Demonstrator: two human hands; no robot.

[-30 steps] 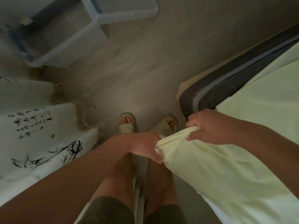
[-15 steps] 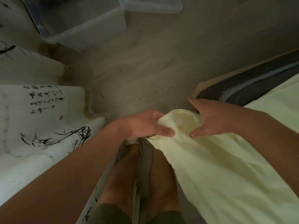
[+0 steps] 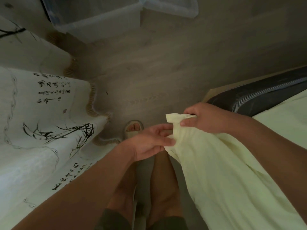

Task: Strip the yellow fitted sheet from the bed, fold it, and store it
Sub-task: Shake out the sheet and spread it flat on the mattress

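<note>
our right hand (image 3: 206, 119) pinches the gathered corner of the yellow fitted sheet (image 3: 216, 163), thumb closed over the fabric and a short tab of cloth standing out past the knuckles. our left hand (image 3: 149, 141) is only half closed: its fingers lie loosely spread against the sheet just below the right hand, touching the cloth, and we cannot confirm a firm hold.

we note that the sheet hangs from this corner down past our legs, while the rest of it lies on the mattress (image 3: 265, 95), whose dark piped edge is already bare at the corner nearest the sheet's raised end. we judge the corner is stripped and the bulk is not yet pulled clear.

risks, in our judgement: with one secure pinch only, a tug against cloth caught elsewhere on the mattress could pull the corner out of the right hand. the hanging fold drapes close to our legs and sandal (image 3: 133, 128), so a step forward could tread on it. the patterned white cloth (image 3: 49, 122), on the far side of our legs from the sheet, leaves little room to spread the fabric.

pose: both forearms reach forward and converge at the sheet's corner, right wrist bent inward over it, left palm turned up and sideways beneath it.
</note>
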